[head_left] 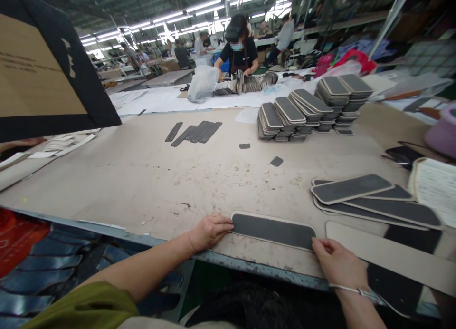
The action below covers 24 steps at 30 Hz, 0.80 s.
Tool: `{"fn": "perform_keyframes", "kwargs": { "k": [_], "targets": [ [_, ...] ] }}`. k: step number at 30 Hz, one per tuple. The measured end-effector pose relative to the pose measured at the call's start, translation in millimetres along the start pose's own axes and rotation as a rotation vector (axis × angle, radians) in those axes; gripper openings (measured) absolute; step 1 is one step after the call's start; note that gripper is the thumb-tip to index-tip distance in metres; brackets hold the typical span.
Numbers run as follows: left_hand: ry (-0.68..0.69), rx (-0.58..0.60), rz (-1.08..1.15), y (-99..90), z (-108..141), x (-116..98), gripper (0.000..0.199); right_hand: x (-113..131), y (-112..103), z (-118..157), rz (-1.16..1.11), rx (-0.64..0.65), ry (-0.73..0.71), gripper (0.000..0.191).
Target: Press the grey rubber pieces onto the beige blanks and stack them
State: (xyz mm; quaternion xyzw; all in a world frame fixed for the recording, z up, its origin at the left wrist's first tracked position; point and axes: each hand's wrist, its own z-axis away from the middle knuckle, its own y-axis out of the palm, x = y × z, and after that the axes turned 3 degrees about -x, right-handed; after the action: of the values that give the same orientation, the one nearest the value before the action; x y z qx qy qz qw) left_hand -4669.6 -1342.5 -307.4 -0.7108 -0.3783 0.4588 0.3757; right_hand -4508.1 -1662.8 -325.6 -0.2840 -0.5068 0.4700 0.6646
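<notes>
One brown-and-black board (39, 67), upper left; white strips (66, 142) below it, at the left side of the surface (121, 177). Dark strips (204, 131) mid-surface, several overlapping, one apart. Clear bag (202, 84) behind them. Left hand (210, 231) at front edge, fingertips touching the left end of the panel (274, 230); thumb hidden, can't tell if it grips. Co-worker (245, 55) at back, both hands at a row of pieces (245, 83). Panel is dark grey with pale rim, flat on the surface near the front edge, between the two hands. Two dark scraps (277, 161) beyond it, apart. Stacks (281, 120) of similar panels, back right. Right hand (338, 262), bracelet (356, 290) on wrist, pinches the panel's right end. Loose panels (352, 188) overlap beyond it. Beige strip (384, 253) just right of the hand. Paper (435, 191) far right.
</notes>
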Motion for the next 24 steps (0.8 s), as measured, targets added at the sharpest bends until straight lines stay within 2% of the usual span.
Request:
{"fn": "perform_keyframes", "kwargs": {
  "k": [7, 11, 13, 16, 19, 24],
  "targets": [
    [-0.047, -0.038, 0.022, 1.6, 4, 3, 0.024, 1, -1, 3, 0.014, 0.017, -0.025, 0.036],
    [-0.273, -0.079, 0.131, -4.1, -5, 0, 0.023, -3, 1, 1, 0.014, 0.02, -0.046, 0.037],
    [-0.347, -0.064, 0.161, -6.9, -12, -1, 0.022, -5, 2, 0, 0.006, 0.021, -0.049, 0.037],
    [-0.348, -0.062, 0.162, -7.2, -22, -1, 0.021, -5, 2, 0, 0.01, 0.018, -0.045, 0.037],
    [-0.356, -0.084, 0.09, -3.1, -28, 1, 0.031, -3, 1, 1, 0.009, 0.028, -0.034, 0.035],
    [-0.338, -0.016, 0.016, 3.3, -31, 3, 0.027, 0, 1, 5, 0.005, -0.013, -0.031, 0.033]
  ]
}}
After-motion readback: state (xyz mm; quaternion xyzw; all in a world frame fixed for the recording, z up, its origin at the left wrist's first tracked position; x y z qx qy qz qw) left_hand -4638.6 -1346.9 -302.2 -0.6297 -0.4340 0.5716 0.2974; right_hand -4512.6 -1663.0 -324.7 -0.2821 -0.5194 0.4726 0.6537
